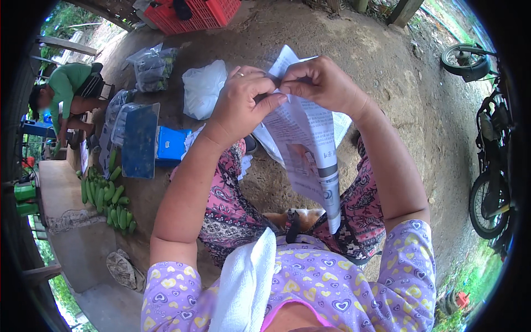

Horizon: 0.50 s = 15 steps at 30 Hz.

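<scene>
My left hand (243, 105) and my right hand (326, 83) are raised in front of me, close together. Thumb and fingers of both pinch the upper edge of a newspaper sheet (301, 138). The sheet hangs down between my forearms, its right side curled into a narrow roll. A ring shows on a finger of my left hand. Behind the held sheet lie more newspaper pages (342, 126), partly covered by it and by my hands. A white plastic bag (202, 91) rests on the ground just left of my left hand.
Left of me stand a blue box (171, 143), a blue panel (141, 141) and green bananas (116, 196). Clear plastic bags (152, 69) lie farther off. A person in green (72, 86) bends at far left. A red crate (191, 16) sits ahead; a motorcycle (489, 138) stands right.
</scene>
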Motion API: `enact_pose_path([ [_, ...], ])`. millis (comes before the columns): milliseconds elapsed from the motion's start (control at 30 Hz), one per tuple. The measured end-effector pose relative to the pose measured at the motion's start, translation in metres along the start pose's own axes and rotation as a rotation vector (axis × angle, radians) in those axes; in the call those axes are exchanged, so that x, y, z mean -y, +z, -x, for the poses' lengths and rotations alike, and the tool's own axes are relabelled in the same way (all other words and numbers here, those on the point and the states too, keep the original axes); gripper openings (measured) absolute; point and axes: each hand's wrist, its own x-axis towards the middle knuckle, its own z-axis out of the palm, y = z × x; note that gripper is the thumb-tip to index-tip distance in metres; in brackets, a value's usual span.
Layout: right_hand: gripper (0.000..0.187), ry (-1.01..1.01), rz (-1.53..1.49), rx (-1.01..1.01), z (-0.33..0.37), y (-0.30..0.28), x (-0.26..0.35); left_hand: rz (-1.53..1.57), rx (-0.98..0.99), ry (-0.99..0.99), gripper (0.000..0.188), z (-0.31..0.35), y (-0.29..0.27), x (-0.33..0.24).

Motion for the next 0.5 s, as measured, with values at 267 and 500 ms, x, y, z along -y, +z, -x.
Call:
enact_pose_path([
  [267,0.027,0.326,0.153,0.341,0.018,-0.056,-0.009,-0.037,0.089,-0.029,0.028,0.006,-0.015,0.01],
  [500,0.03,0.27,0.161,0.267,0.03,-0.056,-0.013,-0.166,0.397,-0.051,0.028,0.011,-0.014,0.005],
])
